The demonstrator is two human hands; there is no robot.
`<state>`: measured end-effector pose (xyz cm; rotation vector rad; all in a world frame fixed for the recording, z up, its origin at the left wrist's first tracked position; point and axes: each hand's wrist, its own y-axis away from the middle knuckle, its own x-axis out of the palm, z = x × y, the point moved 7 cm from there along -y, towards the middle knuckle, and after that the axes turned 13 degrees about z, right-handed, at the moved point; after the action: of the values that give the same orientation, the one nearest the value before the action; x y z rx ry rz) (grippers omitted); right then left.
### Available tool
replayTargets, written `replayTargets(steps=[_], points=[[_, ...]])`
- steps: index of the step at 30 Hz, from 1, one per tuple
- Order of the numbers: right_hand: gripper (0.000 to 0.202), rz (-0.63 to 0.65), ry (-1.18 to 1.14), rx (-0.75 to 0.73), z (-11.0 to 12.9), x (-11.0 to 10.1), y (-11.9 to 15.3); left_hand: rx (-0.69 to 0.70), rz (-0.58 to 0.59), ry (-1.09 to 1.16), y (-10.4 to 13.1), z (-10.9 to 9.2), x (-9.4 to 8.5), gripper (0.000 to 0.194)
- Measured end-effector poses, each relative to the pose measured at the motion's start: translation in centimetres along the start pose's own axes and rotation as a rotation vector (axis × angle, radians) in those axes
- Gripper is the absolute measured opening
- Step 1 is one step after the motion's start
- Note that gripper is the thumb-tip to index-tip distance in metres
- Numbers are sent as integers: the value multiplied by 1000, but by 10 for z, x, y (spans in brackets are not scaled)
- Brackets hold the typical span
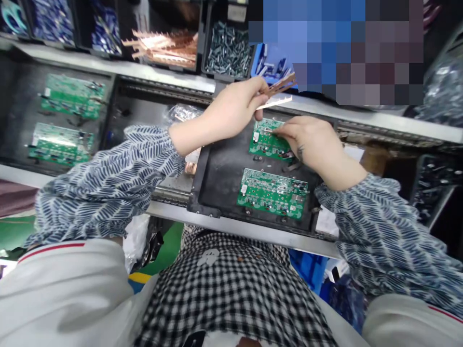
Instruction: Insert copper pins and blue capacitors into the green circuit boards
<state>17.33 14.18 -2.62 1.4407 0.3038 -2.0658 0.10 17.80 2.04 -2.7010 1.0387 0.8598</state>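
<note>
Several thin copper strips (280,86) with notched edges stick out of my left hand (237,106), which is closed round them above the tray's back edge. My right hand (309,142) pinches something small at the upper green circuit board (269,144); what lies between its fingertips is too small to name. Nearer to me, a second green circuit board (273,193) lies in the same black tray (217,193), and neither hand touches it. The right hand hides the upper board's right part.
Along the back stand bins of copper strips (170,48), screws (229,50) and blue parts (273,65). To the left, another black tray (18,111) holds two green boards (61,142). A metal rail (246,229) runs along the front. A person in blue stands opposite, blurred out.
</note>
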Motion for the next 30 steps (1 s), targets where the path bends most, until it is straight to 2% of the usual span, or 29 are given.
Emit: replayTargets(steps=[5,8,13,16,18,21,23,27,30], points=[[19,-29,-31,6,6,4,3,-30,-49,-24,5,8,0,19],[16,-65,-141,14,8,0,4,-42,-62,-16,4,8,2,19],[30,-264,-601,92,1,-6,0,-21,-77,60,5,-9,16,23],[31,-266,-962,108,-2,2,-5,9,-34,118,3,-20,30,21],[33,-310,-1113,98,0,4,-3,37,-33,88,2,-24,34,21],[38,-396,-1155,89,9,1,6,61,-41,-25,2,-25,38,21],[40,-408,-1132,104,14,1,10,67,-31,-55,3,-25,41,17],[30,-537,-1090,145,9,-6,17,65,2,-11,12,-27,43,11],[23,-653,-963,171,6,-22,28,59,-21,83,22,-21,35,15]])
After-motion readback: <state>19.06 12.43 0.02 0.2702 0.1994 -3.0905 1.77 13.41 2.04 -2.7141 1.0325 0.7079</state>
